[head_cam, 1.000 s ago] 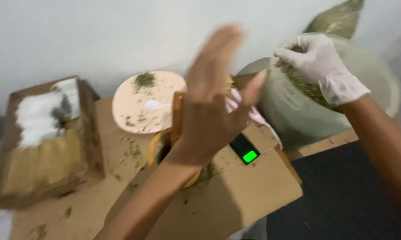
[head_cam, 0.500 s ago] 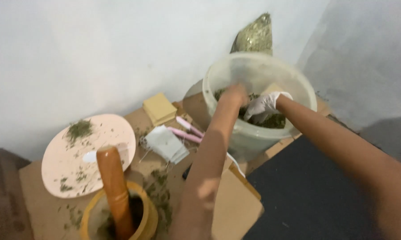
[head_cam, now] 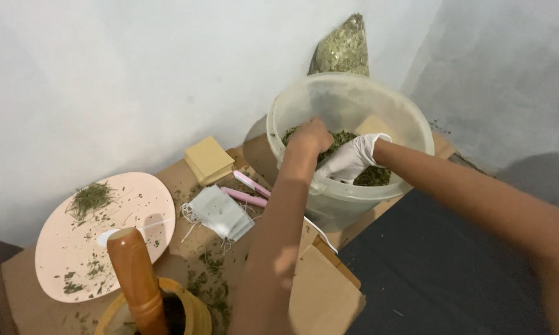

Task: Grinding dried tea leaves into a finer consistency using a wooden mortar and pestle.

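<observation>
Hands meet inside the translucent bucket [head_cam: 354, 118] at the cardboard sheet's [head_cam: 326, 291] far right corner. Left hand [head_cam: 309, 138], bare, curls down into the dried herb [head_cam: 371, 177]. Right hand [head_cam: 349, 160], gloved, lies beside it, fingers pressed together on the herb.

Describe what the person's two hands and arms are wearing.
The left hand is bare, with no glove, ring or watch in view, and its forearm is unsleeved. The right hand wears a thin white disposable glove ending at the wrist; that forearm is also bare, with no sleeve visible.
</observation>
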